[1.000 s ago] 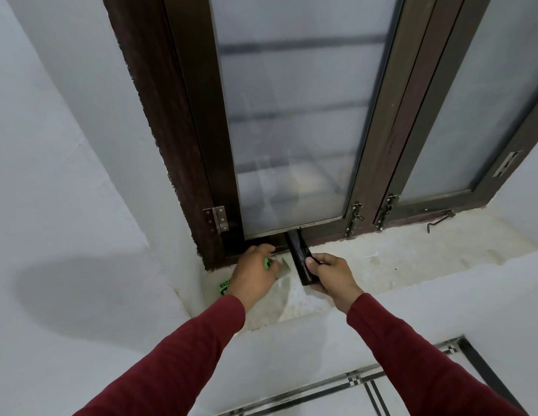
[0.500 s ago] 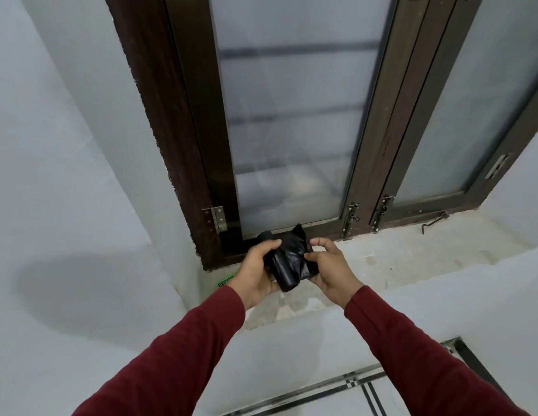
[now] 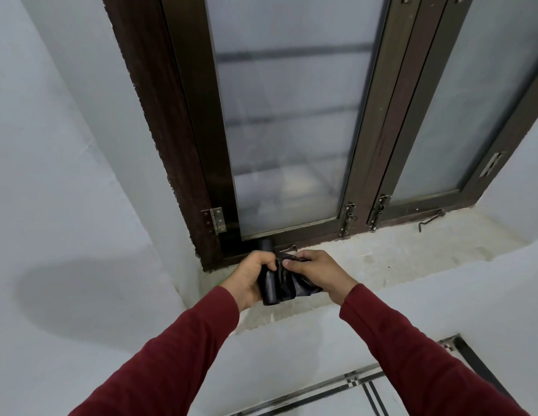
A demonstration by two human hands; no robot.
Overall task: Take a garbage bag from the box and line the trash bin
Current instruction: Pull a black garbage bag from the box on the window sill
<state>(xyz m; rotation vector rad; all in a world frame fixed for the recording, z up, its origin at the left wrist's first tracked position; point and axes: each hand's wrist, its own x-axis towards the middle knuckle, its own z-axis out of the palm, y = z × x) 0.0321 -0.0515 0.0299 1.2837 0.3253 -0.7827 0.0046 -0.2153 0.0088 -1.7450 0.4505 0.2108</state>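
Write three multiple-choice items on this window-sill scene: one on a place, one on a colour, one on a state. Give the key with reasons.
1. Where is the garbage bag roll?
A. flat on the floor
B. held above the window sill
C. hanging from the window latch

2. What colour is the roll?
A. black
B. green
C. white

3. What is the right hand doing?
A. hanging idle
B. pressing flat on the glass
C. pinching the loose bag end beside the left hand

Key: B, both hands hold it over the sill by the window frame; A, the plastic is glossy black; C, its fingertips are closed on the loose plastic while the left hand grips the roll.
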